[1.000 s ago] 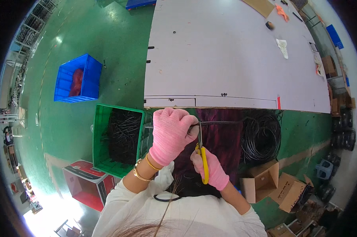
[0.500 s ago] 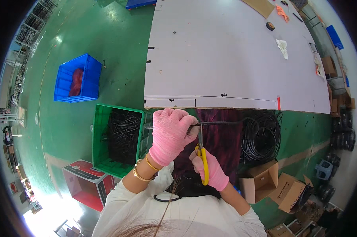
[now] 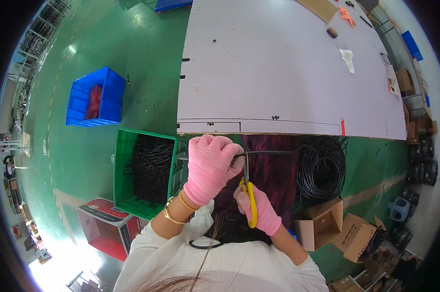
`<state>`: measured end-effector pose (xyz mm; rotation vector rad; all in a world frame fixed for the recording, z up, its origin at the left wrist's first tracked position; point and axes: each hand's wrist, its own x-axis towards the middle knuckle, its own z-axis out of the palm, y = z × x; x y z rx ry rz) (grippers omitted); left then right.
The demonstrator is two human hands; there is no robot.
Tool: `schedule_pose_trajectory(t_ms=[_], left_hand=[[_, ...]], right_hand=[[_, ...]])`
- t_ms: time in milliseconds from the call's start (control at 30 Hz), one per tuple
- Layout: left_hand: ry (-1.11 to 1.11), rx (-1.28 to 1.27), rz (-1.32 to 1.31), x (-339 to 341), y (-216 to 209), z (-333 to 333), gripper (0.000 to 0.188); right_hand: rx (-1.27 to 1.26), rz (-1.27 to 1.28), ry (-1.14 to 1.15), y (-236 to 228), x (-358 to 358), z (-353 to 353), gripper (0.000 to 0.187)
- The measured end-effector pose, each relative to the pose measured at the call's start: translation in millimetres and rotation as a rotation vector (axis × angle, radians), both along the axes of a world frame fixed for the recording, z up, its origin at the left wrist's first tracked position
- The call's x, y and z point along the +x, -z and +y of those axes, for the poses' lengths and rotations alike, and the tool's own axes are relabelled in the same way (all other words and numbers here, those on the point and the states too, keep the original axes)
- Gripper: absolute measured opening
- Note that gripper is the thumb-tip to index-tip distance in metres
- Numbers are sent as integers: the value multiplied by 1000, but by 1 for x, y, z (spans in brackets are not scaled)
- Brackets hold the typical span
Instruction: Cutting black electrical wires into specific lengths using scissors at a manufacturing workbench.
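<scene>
My left hand (image 3: 212, 168), in a pink glove, is closed round a black cable (image 3: 273, 152) just below the table's near edge. From my fist the cable runs right to a big loose coil of black cable (image 3: 322, 170). Gloved in pink too, my right hand (image 3: 261, 209) grips yellow-handled scissors (image 3: 250, 202). Their blades point away from me and meet the cable close beside my left fist; whether they are parted there is too small to tell. A short grey end sticks out left of my left hand. Left of it, a green crate (image 3: 147, 214) holds many short black pieces.
Beyond my hands lies a white table (image 3: 278, 87) with drawn lines, a black tape roll (image 3: 332, 32) and an orange glove (image 3: 347, 17). Cardboard boxes (image 3: 322, 226) stand at lower right, a red-grey box (image 3: 103, 226) at lower left. A blue crate (image 3: 95, 97) sits on the green floor.
Almost nothing differs. Both hands, the scissors and the cable keep their places; the view has shifted very slightly.
</scene>
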<state>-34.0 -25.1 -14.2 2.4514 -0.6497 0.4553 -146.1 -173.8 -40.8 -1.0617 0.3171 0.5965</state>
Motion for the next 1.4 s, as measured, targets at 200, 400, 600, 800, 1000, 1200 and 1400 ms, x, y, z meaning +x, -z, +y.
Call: schedule_pose_trajectory(t_ms=[200, 400, 600, 800, 1000, 1200, 1400], left_hand=[[2, 14, 15, 1, -1, 1, 20], [53, -29, 62, 0, 2, 4, 24], [157, -335, 817, 1, -27, 7, 47], [649, -665, 1213, 22, -15, 16, 47], [682, -703, 1416, 32, -15, 3, 37], [636, -674, 1358, 23, -31, 11, 35], [734, -625, 1302, -4, -40, 16, 30]], right_hand=[[-239, -130, -66, 11, -4, 1, 14], [-306, 57, -86, -5, 0, 2, 14], [-369, 62, -74, -16, -5, 4, 20], [-290, 127, -67, -25, -9, 0, 21], [-392, 111, -87, -32, -16, -7, 27], [-839, -593, 291, -19, -24, -43, 16], [-1114, -895, 158, -7, 25, -50, 22]])
